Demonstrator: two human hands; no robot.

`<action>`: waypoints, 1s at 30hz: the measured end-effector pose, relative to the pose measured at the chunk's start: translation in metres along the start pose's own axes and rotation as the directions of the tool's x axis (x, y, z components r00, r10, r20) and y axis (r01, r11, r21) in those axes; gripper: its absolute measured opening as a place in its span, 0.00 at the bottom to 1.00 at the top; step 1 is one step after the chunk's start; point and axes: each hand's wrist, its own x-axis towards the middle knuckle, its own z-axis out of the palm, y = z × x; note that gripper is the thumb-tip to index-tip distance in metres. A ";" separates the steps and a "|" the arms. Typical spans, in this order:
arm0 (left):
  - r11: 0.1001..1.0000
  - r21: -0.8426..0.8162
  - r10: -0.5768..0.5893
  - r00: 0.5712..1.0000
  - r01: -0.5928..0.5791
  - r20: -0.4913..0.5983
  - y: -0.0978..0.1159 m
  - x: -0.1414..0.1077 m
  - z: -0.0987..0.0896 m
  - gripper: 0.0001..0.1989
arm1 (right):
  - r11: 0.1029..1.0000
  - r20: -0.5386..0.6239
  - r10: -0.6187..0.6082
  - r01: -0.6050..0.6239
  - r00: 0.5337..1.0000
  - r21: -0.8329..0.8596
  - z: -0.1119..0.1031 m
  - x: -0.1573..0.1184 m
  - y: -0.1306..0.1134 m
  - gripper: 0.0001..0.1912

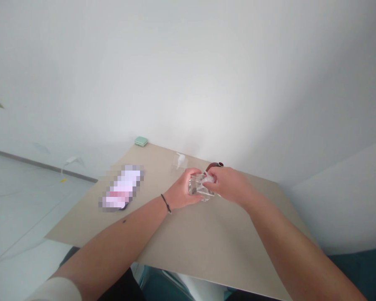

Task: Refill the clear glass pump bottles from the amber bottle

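A clear, transparent container (196, 186) is held above the beige table (207, 242). My left hand (183, 191) wraps round its left side, thumb and fingers on opposite edges. At the right end, the fingers of my right hand (223, 182) are pinched on a small whitish, translucent piece (207, 179) over the container; its exact shape is partly hidden. Just behind my right hand lies a dark reddish-brown round object (213, 165), mostly covered by the hand. A white pump-like piece in clear plastic (180, 160) rests behind my left hand.
A phone with a lit, pixelated screen (123, 188) lies on the table's left part. A small green case (141, 141) sits at the back left corner. The white wall (188, 83) rises directly behind the table.
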 end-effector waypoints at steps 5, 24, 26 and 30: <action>1.000 0.021 -0.012 1.000 0.012 0.001 0.000 0.000 0.001 0.39 | 0.999 0.021 0.020 -0.019 1.000 -0.030 -0.001 0.000 -0.001 0.20; 0.946 0.250 0.246 0.960 -0.208 -0.133 0.001 0.002 0.010 0.34 | 0.978 -0.123 0.177 -0.160 0.977 0.134 0.024 -0.004 -0.010 0.13; 0.930 0.287 0.278 0.950 -0.228 -0.144 -0.001 0.002 0.011 0.33 | 0.971 -0.144 0.214 -0.194 0.966 0.140 0.027 -0.004 -0.012 0.14; 0.963 0.207 0.201 0.973 -0.175 -0.114 -0.005 0.004 0.006 0.38 | 0.960 -0.172 0.241 -0.209 0.955 0.185 0.032 0.000 -0.014 0.14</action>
